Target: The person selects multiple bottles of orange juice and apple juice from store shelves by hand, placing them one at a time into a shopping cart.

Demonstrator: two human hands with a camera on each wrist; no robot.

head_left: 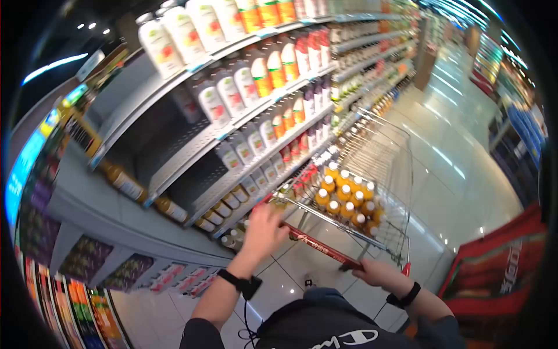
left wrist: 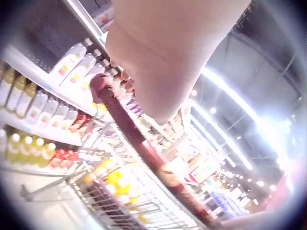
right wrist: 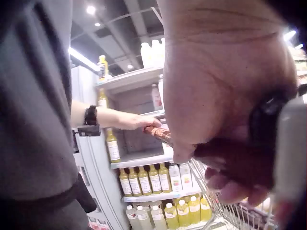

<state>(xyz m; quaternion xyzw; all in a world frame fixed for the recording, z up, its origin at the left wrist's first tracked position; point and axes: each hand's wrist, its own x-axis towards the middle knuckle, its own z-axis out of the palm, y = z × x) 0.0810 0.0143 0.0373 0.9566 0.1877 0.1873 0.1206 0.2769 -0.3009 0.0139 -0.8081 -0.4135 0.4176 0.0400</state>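
A red shopping cart handle (head_left: 319,249) runs crosswise in front of the person. Near its left end, the left hand (head_left: 264,230) holds it, with fingers over the bar. The right hand (head_left: 381,273) grips the other end; in the right wrist view its fingers (right wrist: 232,190) curl under the dark red bar. Beyond the handle, the wire cart (head_left: 401,224) carries several bottles of orange-yellow juice (head_left: 347,198) with white caps, standing close together. Both wrists wear black straps.
Shelves of bottled drinks (head_left: 250,87) line the left side, with bare stretches on the nearer shelf boards (head_left: 192,145). Yellow bottles (head_left: 125,181) stand along the shelf end. A red display bin (head_left: 494,262) is close at right. A tiled aisle (head_left: 442,134) stretches ahead.
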